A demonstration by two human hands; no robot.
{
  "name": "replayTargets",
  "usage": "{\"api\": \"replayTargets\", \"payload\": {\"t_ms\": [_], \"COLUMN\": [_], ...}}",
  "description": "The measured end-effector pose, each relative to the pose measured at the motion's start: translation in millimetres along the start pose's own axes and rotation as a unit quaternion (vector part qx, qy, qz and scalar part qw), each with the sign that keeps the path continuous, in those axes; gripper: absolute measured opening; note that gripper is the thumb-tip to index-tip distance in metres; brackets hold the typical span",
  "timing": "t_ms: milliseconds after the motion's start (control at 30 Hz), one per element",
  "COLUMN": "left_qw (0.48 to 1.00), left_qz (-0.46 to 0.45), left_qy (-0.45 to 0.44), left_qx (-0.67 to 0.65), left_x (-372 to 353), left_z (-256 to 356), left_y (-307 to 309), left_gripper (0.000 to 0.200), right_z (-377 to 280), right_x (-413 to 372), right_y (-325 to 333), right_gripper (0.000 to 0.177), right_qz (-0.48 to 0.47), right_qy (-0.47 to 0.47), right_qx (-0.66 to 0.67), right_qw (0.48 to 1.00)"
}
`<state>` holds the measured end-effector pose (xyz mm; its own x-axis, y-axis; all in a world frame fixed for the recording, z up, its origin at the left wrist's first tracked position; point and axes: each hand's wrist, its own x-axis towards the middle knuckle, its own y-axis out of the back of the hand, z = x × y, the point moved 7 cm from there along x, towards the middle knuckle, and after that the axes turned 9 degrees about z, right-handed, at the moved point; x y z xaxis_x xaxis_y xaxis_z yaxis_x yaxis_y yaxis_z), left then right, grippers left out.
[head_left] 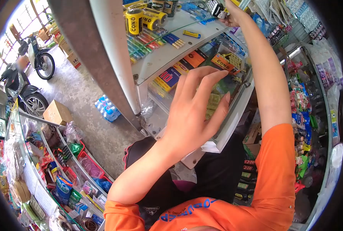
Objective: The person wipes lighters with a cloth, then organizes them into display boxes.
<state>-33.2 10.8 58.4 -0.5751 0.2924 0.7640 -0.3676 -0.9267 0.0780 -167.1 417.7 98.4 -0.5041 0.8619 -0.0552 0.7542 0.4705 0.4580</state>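
My left hand (190,107) hovers palm down over the lower glass shelf (233,127) of a display case, its fingers apart and nothing visible in them. Beneath and beyond it lie a blue, red and yellow box (166,79) and an open box of small batteries (229,61). My right hand (235,17) reaches to the far end of the upper shelf (152,68). Its fingers are curled beside a black-and-white item (215,8); what they grip is partly cut off by the frame. A single blue-and-yellow battery (191,34) lies on the upper shelf.
Large yellow batteries (134,22) and rows of pens (148,41) occupy the upper shelf. A metal post (113,54) rises at its left. Packed goods (302,115) line the right side. On the floor beyond are a bottle pack (107,108), a carton (57,112) and parked motorbikes (23,88).
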Motion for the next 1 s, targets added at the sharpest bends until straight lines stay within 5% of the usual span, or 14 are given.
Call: {"api": "replayTargets", "payload": {"t_ms": [167, 233, 633, 733, 833, 1000], "left_qw": [1.0, 1.0, 0.999, 0.999, 0.999, 0.998], "left_qz": [-0.006, -0.008, -0.004, -0.004, -0.008, -0.013], "left_qy": [0.012, 0.018, -0.023, -0.024, -0.021, -0.024], "left_qx": [-0.004, -0.011, 0.044, 0.044, 0.049, 0.052], "left_x": [0.2, -0.3, -1.3, -2.3, -3.1, -3.3], "left_z": [-0.2, -1.1, 6.4, 5.6, 6.0, 6.6], "left_y": [-3.6, -4.9, -17.3, -18.2, -18.6, -17.9], "left_gripper": [0.036, 0.035, 0.033, 0.032, 0.032, 0.032], "right_z": [14.9, 12.1, -37.2, -50.8, -58.6, -66.4], "right_x": [11.2, 3.4, 2.3, 14.6, -14.2, -34.9], "right_y": [3.8, 1.2, -18.8, -39.6, -40.8, -49.4], "right_gripper": [0.055, 0.051, 0.049, 0.057, 0.068, 0.067], "right_qz": [-0.161, -0.158, -0.077, -0.018, 0.115, 0.123], "right_qy": [-0.065, -0.054, 0.184, 0.342, 0.328, 0.338], "right_qx": [0.094, 0.109, -0.199, -0.394, -0.453, -0.457], "right_qw": [0.98, 0.98, 0.96, 0.853, 0.821, 0.814]}}
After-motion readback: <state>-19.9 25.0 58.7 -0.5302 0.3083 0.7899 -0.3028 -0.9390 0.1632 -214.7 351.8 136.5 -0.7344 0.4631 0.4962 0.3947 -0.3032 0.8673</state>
